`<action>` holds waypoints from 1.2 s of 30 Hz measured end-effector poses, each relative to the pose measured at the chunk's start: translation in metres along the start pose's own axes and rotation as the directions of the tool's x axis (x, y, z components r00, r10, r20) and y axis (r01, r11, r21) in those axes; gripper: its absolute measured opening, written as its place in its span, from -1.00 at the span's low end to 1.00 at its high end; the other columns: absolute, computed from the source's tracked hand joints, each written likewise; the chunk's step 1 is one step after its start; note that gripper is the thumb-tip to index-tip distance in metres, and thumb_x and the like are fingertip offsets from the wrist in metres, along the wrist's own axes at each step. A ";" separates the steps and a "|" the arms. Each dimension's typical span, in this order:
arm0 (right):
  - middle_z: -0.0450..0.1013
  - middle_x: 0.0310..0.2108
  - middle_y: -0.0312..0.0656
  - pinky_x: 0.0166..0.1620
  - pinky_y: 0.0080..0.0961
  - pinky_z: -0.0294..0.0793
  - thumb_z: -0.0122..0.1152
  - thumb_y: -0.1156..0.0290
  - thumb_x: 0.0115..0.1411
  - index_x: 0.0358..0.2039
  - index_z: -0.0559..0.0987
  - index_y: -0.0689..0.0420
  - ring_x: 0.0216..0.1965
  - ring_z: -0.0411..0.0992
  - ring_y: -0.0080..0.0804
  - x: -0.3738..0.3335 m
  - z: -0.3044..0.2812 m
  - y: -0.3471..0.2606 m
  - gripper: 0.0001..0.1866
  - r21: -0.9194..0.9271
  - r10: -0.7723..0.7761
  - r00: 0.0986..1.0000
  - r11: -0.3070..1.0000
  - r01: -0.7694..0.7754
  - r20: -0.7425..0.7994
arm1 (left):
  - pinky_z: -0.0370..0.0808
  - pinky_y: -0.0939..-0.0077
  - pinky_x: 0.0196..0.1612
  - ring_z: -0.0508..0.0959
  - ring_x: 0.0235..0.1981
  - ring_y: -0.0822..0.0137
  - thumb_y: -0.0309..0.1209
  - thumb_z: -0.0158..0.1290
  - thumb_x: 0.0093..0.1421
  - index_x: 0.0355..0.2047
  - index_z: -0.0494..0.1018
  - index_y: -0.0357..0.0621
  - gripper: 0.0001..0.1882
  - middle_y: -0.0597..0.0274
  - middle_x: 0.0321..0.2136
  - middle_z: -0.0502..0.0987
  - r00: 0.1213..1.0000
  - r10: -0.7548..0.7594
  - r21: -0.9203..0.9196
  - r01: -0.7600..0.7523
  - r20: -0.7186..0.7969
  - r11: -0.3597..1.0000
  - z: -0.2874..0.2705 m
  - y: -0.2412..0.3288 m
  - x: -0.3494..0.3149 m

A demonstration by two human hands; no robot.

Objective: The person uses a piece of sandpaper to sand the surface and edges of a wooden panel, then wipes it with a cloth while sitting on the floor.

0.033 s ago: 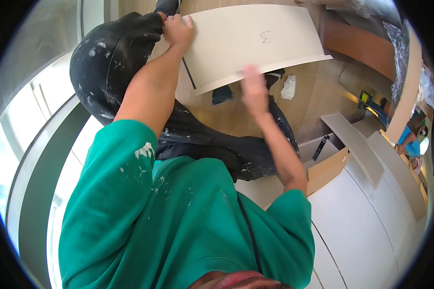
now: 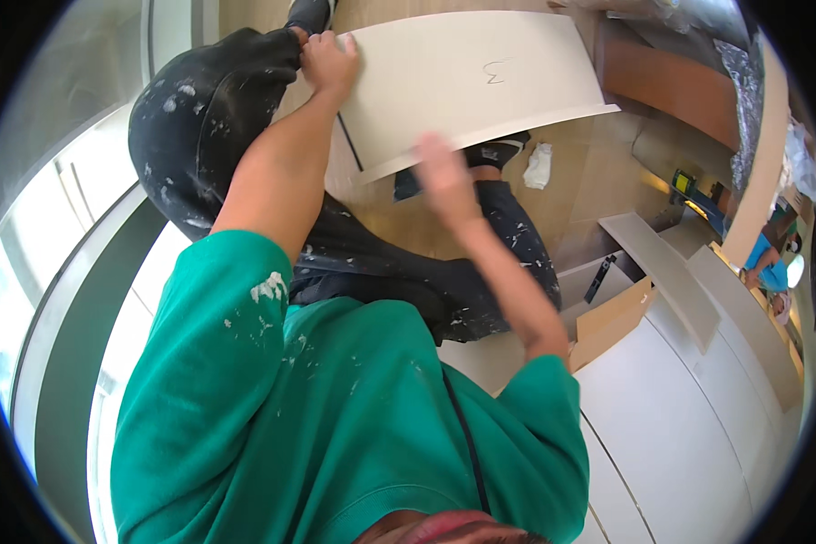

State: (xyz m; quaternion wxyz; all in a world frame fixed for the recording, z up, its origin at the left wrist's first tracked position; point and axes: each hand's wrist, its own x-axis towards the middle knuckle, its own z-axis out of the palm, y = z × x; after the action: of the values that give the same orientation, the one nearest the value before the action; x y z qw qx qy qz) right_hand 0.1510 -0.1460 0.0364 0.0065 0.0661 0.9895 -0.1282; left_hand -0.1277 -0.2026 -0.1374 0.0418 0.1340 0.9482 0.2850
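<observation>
A cream-coloured board [image 2: 462, 86] with a pen mark on its face lies in front of me between my legs. My left hand [image 2: 329, 63] grips its far left corner, the fingers closed over the edge. A pale narrow strip [image 2: 508, 131] runs along the near edge of the board. Close to that edge, my right hand [image 2: 444, 172] is smeared by motion. Its finger position and anything in it cannot be made out. Behind it, a dark flat piece [image 2: 407, 185] shows partly from under the board.
A crumpled white cloth or paper [image 2: 538, 166] lies on the wooden floor. At right are an open box [image 2: 615, 326], a loose grey board [image 2: 666, 276] and large white panels [image 2: 671, 408]. Brown panels [image 2: 671, 82] stand beyond. A person in blue [image 2: 769, 267] is far right. Windows line the left.
My right hand has moved left and slightly nearer to me along the board's near edge. My left hand still holds the corner.
</observation>
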 end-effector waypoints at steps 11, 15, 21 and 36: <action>0.25 0.34 0.25 0.44 -0.12 0.14 0.02 0.79 0.11 0.30 0.39 0.29 0.43 0.14 0.14 -0.085 -0.126 0.214 -0.33 -0.080 0.670 0.605 0.639 -0.765 -0.430 | 0.36 0.03 0.19 0.46 0.09 -0.06 -0.25 0.10 0.23 0.00 0.49 -0.22 -0.60 -0.05 0.01 0.52 0.922 0.386 0.005 -0.386 -0.045 0.923 -0.006 0.015 0.001; 0.25 0.37 0.22 0.44 -0.27 0.12 -0.24 0.83 0.11 0.36 0.34 0.28 0.46 0.14 -0.03 -0.099 -0.232 0.155 -0.26 0.262 0.637 0.429 0.706 -0.658 -0.640 | 0.45 0.03 0.17 0.49 0.08 -0.16 -0.43 0.12 0.16 0.09 0.42 -0.28 -0.53 -0.15 0.10 0.46 0.535 0.808 -0.369 -0.719 0.248 0.589 -0.018 0.054 -0.025; 0.40 0.29 0.08 0.42 -0.32 0.16 -0.29 0.79 0.16 0.31 0.38 0.38 0.38 0.31 -0.13 -0.157 -0.232 0.050 -0.33 0.465 0.594 0.132 0.733 -0.497 -0.794 | 0.39 0.11 0.28 0.42 0.22 -0.12 -0.16 0.13 0.34 0.21 0.41 -0.23 -0.46 -0.13 0.20 0.43 0.277 0.715 -0.496 -0.561 0.642 0.663 -0.104 0.103 -0.141; 0.39 0.27 0.02 0.40 -0.36 0.17 -0.20 0.79 0.25 0.29 0.37 0.44 0.30 0.35 -0.29 -0.188 -0.198 0.058 -0.43 0.807 0.799 -0.252 0.582 0.098 -0.546 | 0.60 0.31 -0.29 0.69 -0.43 0.17 -0.20 0.33 0.19 -0.39 0.57 -0.34 -0.63 -0.01 -0.47 0.67 0.314 0.403 -0.210 -0.500 0.860 0.840 -0.156 0.043 -0.123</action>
State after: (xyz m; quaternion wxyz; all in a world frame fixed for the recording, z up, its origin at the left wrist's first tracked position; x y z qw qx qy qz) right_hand 0.3462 -0.0644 0.2188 -0.6843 0.4590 0.4627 -0.3271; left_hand -0.0236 -0.2850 0.0174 0.4361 0.5216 0.7220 0.1283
